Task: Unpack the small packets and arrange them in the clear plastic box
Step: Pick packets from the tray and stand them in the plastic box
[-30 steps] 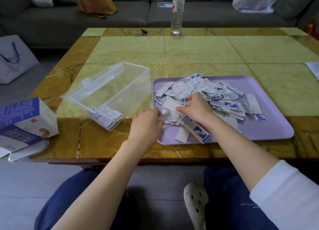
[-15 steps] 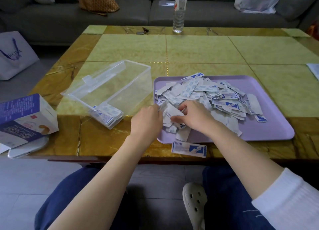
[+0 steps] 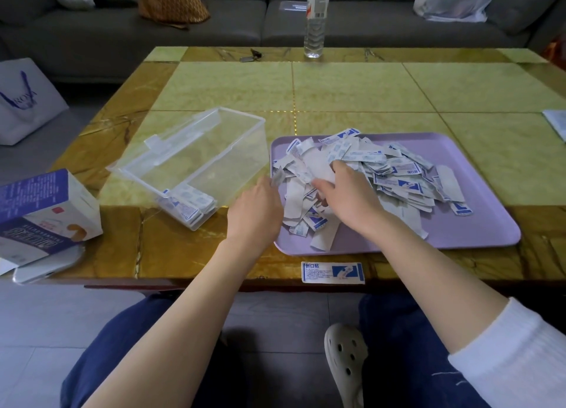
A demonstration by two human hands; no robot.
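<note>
Packets (image 3: 398, 175) in white-and-blue paper lay heaped on the lilac plastic tray (image 3: 477, 224), the right hand (image 3: 346, 190) clutching some, the left hand (image 3: 255, 205) pinching one beside the clear plastic box (image 3: 214, 150).

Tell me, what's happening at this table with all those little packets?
A person sits at the table sorting a pile of small packets on a purple tray. The right hand digs into the pile, while the left hand seems to pinch one packet at the tray's left edge. The clear plastic box beside the tray holds only a short stack so far. One loose packet lies on the table in front of the tray.
</note>
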